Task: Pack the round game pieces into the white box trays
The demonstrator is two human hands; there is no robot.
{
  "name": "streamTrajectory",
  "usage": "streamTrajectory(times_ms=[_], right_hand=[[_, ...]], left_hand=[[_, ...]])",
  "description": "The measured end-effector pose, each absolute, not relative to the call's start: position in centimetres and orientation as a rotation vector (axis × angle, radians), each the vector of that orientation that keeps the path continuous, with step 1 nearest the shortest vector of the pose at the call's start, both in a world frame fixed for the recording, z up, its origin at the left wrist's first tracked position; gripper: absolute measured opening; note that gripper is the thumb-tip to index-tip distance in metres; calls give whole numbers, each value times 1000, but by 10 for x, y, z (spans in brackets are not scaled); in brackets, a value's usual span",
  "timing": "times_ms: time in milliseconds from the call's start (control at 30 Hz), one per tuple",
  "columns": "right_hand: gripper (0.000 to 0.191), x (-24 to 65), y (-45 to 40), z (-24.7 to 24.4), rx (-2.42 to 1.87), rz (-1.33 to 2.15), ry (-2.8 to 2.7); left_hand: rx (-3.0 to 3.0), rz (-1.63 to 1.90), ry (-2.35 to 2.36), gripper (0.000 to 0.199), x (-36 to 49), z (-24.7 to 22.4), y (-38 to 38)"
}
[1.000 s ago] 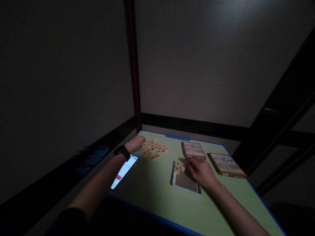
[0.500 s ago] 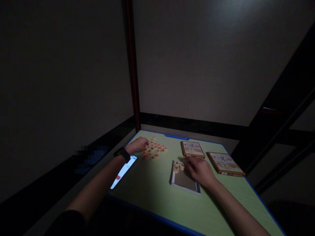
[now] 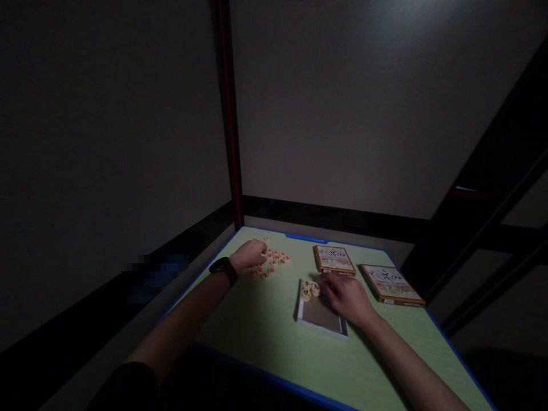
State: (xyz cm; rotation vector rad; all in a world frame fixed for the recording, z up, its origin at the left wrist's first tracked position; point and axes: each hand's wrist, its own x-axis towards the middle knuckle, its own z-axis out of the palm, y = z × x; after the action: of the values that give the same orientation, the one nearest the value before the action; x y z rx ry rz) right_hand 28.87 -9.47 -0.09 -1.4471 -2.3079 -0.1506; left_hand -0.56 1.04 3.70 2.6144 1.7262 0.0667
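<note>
Round wooden Chinese chess pieces (image 3: 277,257), marked in red and black, lie loosely grouped near the table's far left. My left hand (image 3: 252,254), with a dark watch on its wrist, reaches over the left side of this group. Its fingers are curled together; what they hold, if anything, is hidden. A shallow tray (image 3: 322,317) lies nearer to me, with a few stacked chess pieces (image 3: 305,293) in its far left corner. Over the tray's far right side is my right hand (image 3: 349,294), its fingers pinched beside those stacks. I cannot make out what is between them.
Two flat boxes with printed lids, a farther one (image 3: 335,258) and a nearer one (image 3: 390,283), lie on the right side of the green table (image 3: 274,354). The table has a blue edge. Walls (image 3: 325,114) stand close behind it and to the left.
My left hand has moved slightly right over the loose chess pieces. The lit phone seen earlier beside my left forearm no longer shows. My right hand stays nearly still by the tray.
</note>
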Motion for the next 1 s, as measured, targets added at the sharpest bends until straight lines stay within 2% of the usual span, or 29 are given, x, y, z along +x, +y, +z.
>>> streamTrajectory(times_ms=[1000], right_hand=[[28,287,-96,-1,-1402,-153,-2294]], left_hand=[[2559,-169,1849,22,15,50,6]])
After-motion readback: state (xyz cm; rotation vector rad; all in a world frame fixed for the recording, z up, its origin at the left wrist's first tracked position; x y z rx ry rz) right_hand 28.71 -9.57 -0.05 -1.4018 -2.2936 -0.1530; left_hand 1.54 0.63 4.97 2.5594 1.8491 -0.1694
